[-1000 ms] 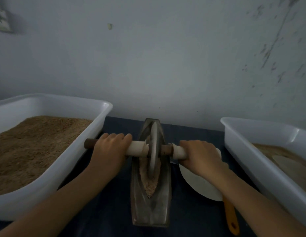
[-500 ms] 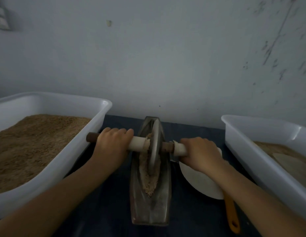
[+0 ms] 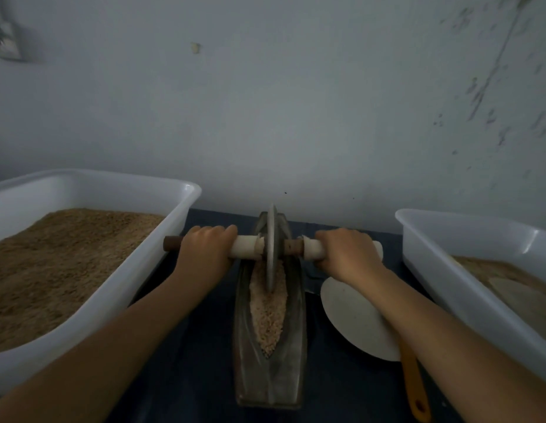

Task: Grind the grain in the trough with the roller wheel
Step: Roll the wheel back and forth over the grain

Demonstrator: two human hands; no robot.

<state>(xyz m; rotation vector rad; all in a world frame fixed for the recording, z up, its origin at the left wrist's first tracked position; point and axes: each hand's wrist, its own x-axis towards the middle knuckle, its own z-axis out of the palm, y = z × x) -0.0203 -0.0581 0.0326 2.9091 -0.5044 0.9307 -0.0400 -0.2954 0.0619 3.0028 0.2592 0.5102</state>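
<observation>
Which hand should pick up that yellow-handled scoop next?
Right. The right hand grips the roller right above the scoop; the left hand sits across the trough.

Two white tubs (image 3: 186, 206) (image 3: 418, 248) — pale scoop (image 3: 354, 319) between.

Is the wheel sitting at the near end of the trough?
No, the wheel stands at the far end of the trough, with grain lying exposed on the near side.

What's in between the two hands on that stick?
In the head view, the grey roller wheel sits between the left hand and the right hand, standing in the trough.
</observation>
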